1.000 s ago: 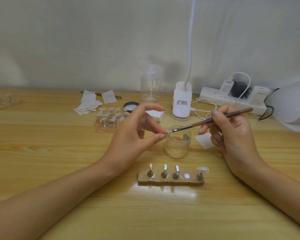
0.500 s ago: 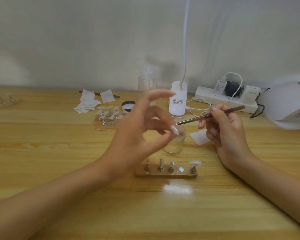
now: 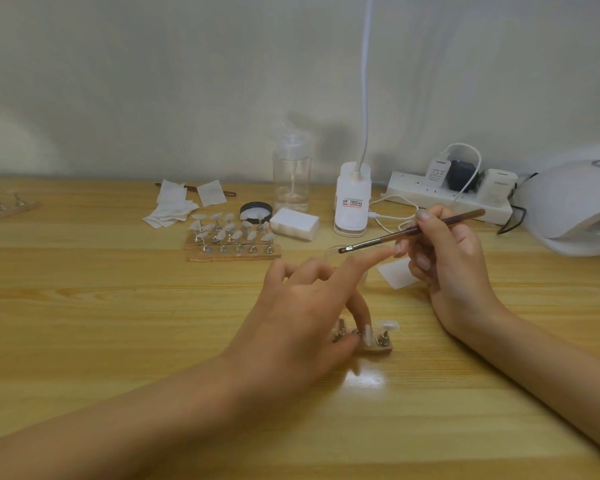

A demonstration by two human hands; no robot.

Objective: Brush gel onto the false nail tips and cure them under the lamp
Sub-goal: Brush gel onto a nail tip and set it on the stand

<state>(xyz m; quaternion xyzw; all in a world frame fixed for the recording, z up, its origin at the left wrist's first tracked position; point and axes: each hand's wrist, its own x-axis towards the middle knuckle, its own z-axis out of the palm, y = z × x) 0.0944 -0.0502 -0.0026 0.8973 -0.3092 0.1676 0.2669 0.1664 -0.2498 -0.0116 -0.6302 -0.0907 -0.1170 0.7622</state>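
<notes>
Nail tip (image 3: 367, 335) pinched by left hand (image 3: 302, 317), held at wooden holder (image 3: 378, 348) under fingertips; seating step judged in hand. Brush (image 3: 413, 232) gripped by right hand (image 3: 454, 268), just beyond. Next: gentle release needed, then holder carried to lamp (image 3: 575, 209), right of right hand.

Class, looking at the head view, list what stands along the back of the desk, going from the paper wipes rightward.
paper wipes → pump bottle → desk lamp base → power strip → curing lamp
</notes>
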